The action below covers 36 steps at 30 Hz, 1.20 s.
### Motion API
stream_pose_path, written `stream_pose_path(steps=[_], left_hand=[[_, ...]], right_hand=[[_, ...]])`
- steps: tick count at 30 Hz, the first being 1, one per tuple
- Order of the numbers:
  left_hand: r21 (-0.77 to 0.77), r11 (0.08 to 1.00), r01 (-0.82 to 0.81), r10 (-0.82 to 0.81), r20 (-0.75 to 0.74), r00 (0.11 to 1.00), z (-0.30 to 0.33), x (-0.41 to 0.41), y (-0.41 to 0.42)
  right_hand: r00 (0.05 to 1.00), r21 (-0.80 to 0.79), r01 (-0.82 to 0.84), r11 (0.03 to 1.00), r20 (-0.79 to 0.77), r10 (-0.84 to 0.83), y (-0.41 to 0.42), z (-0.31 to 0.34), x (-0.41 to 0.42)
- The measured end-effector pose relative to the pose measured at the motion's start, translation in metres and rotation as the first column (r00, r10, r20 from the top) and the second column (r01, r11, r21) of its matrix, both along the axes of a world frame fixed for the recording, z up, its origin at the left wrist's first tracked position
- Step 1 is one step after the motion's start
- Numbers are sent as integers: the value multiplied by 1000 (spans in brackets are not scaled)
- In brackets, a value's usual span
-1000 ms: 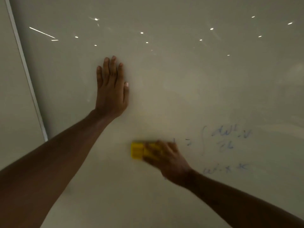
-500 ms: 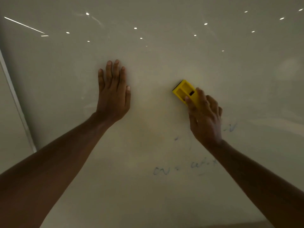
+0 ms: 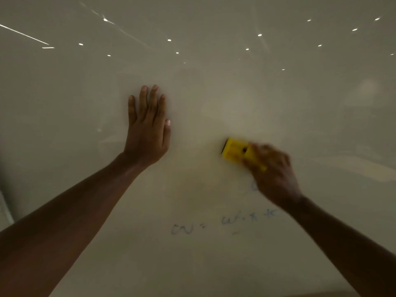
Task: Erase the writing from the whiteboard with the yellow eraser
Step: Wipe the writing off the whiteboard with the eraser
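The whiteboard (image 3: 214, 264) fills nearly the whole view, dim and glossy, with small bright ceiling-light reflections (image 3: 169, 40) scattered across its upper part and one long streak at upper left. A sliver of the board's frame (image 3: 5, 209) is seen at the left margin, cut off by the picture's edge. Both bare forearms are cut off at the bottom corners. The left hand (image 3: 147, 129) is laid flat against the board, fingers extended and close together, nothing held. The right hand (image 3: 274, 174) is blurred; it is clenched around the yellow eraser (image 3: 234, 151), which is pressed to the board right of centre, its right end hidden under the fingers. Faint blue writing (image 3: 225, 224) is left below the eraser, smeared and not legible; a further trace is partly covered by the right hand.
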<state>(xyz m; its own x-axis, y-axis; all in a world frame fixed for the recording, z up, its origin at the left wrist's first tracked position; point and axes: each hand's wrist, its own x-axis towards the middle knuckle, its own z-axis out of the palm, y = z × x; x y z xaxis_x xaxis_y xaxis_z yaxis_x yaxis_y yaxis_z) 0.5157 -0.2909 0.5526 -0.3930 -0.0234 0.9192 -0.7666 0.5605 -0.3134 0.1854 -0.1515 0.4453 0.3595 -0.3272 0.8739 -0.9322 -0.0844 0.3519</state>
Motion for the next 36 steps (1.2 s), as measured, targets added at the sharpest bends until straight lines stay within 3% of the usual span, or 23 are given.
stream_pose_path(steps=[3, 5, 7, 9, 12, 15, 18, 20, 23, 25, 27, 29, 32, 34, 36], left_hand=[[-7, 1000, 12, -12, 10, 1000, -1, -18, 5], [-5, 1000, 17, -16, 12, 1000, -1, -31, 10], [1, 1000, 15, -15, 12, 1000, 0, -42, 14], [4, 1000, 11, -11, 15, 1000, -1, -53, 18], [7, 1000, 2, -2, 21, 1000, -2, -64, 22], [6, 1000, -9, 9, 15, 1000, -2, -69, 24], [5, 1000, -21, 21, 4, 1000, -3, -70, 23], [2, 1000, -24, 24, -9, 1000, -4, -71, 23], [-5, 1000, -23, 23, -26, 999, -5, -74, 24], [-3, 1000, -22, 22, -38, 999, -6, -75, 25], [-1, 1000, -23, 23, -47, 999, -7, -76, 26], [10, 1000, -26, 26, -55, 998, -8, -77, 26], [10, 999, -31, 31, -51, 998, -11, -75, 25], [2, 999, -32, 32, -40, 999, -13, -72, 23], [-7, 1000, -27, 27, -24, 999, -16, -67, 19]], right_hand=[[950, -191, 80, 978, 313, -17, 4, 38, -18], [930, -232, 107, 967, 368, -15, 0, 29, -13], [962, -187, 59, 981, 273, -6, -3, -4, -3], [998, -38, -59, 998, 33, 61, 2, -50, 1], [943, 186, -102, 977, -295, 155, 17, -112, -18], [926, 214, -63, 975, -352, 137, 27, -113, -54], [987, 72, -44, 996, -151, 55, 32, -64, -86], [993, -78, 0, 997, 119, 9, 35, -28, -103], [867, -236, 87, 968, 496, 43, 33, -14, -112], [846, -228, 111, 967, 533, 29, 26, -35, -99], [922, -169, 45, 985, 387, 25, 23, -71, -76], [991, -3, -70, 998, 117, 70, 24, -112, -58], [978, 154, -90, 984, -173, 116, 25, -155, -54], [969, 178, -91, 980, -209, 128, 22, -147, -56], [989, 137, -88, 987, -108, 104, 19, -113, -52]])
